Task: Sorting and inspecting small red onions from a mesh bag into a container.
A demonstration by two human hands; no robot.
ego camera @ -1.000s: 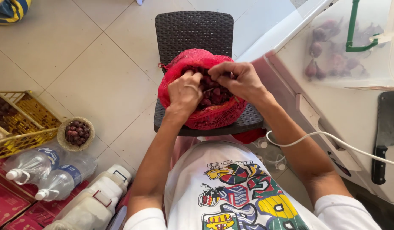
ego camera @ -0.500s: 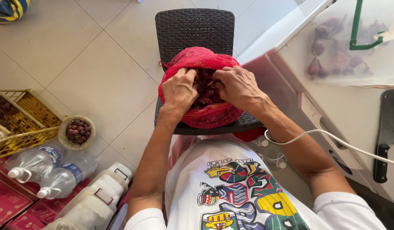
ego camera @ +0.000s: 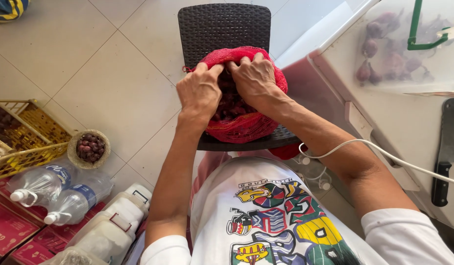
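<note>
A red mesh sack (ego camera: 246, 125) full of small dark round fruits rests on the seat of a dark woven chair (ego camera: 222, 27) in front of me. My left hand (ego camera: 200, 93) grips the sack's far rim on the left side, fingers curled over the netting. My right hand (ego camera: 254, 76) holds the same rim just to the right, fingers hooked over the edge. Both hands cover most of the sack's opening, and some dark fruits show between them.
A small woven bowl of dark fruits (ego camera: 88, 148) and a yellow wire basket (ego camera: 28, 132) stand on the tiled floor at left, beside plastic bottles (ego camera: 55, 189) and white jugs (ego camera: 114, 221). A white counter (ego camera: 408, 118) with a bag of purple produce (ego camera: 394, 54) and a cleaver (ego camera: 445, 152) lies right.
Both hands have moved from the middle of the sack's opening up to its far rim, and the netting is drawn further over the fruits.
</note>
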